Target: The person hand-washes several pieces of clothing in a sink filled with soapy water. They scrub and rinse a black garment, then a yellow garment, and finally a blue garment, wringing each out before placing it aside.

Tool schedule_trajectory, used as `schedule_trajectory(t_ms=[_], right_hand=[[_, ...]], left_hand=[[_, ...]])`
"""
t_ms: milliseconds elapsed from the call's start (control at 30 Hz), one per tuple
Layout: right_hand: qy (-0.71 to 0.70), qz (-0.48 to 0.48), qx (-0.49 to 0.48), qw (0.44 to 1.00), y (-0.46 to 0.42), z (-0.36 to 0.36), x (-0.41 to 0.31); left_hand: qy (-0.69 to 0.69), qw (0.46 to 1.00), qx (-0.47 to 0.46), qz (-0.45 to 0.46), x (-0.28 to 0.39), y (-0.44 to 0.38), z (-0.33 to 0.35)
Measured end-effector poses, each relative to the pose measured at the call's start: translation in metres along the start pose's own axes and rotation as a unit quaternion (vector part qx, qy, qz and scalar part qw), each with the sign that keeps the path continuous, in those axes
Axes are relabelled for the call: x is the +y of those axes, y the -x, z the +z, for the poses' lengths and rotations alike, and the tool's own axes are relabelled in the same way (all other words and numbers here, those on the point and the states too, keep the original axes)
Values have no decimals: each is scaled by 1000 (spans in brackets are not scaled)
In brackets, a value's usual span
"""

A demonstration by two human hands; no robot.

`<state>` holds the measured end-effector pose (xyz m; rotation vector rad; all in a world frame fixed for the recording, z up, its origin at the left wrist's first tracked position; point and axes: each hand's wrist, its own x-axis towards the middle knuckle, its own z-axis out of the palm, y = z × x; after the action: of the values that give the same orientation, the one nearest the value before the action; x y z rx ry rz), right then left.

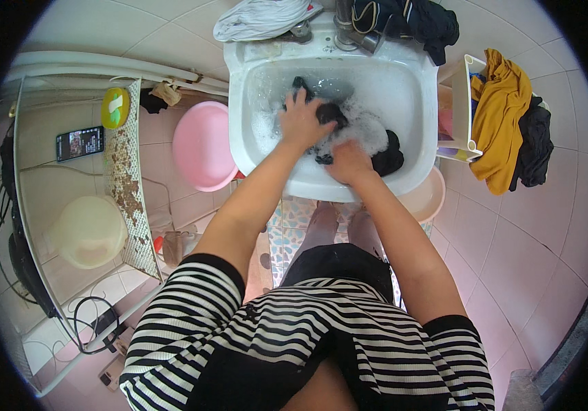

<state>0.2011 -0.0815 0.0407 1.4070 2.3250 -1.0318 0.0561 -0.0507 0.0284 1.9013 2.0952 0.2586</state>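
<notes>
A white ceramic washbasin (422, 87) before me holds sudsy water with a dark cloth garment (389, 154) partly under the foam. Fingers spread, my left hand (301, 120) rests on a bunched dark part of the cloth at the basin's left. My right hand (350, 162) dips its fingers into the foam near the front rim, against the dark cloth. Those fingertips are hidden by suds, so I cannot tell whether they grip. The foam (368, 131) lies thickest between and beyond my hands.
A metal faucet (345, 28) stands at the back, between a white cloth (263, 20) and dark clothing (433, 25). To the left are a pink plastic basin (204, 146) and a rack with a smartphone (80, 144) and soap dish (115, 108). At right, a mustard garment (502, 118) hangs over a white shelf (461, 103).
</notes>
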Motion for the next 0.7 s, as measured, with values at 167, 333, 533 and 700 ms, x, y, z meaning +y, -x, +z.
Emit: schedule_trajectory(t_ms=[167, 333, 533, 700], right_hand=[[-3, -34, 49, 998, 0, 2, 5], [-1, -19, -4, 1000, 2, -7, -3], [5, -39, -6, 999, -3, -12, -2], [29, 44, -106, 993, -11, -14, -4]], left_hand=[[-39, 999, -13, -20, -10, -53, 18], [208, 957, -85, -181, -20, -66, -37], [440, 887, -54, -127, -35, -7, -47], [10, 997, -70, -23, 7, 37, -26]])
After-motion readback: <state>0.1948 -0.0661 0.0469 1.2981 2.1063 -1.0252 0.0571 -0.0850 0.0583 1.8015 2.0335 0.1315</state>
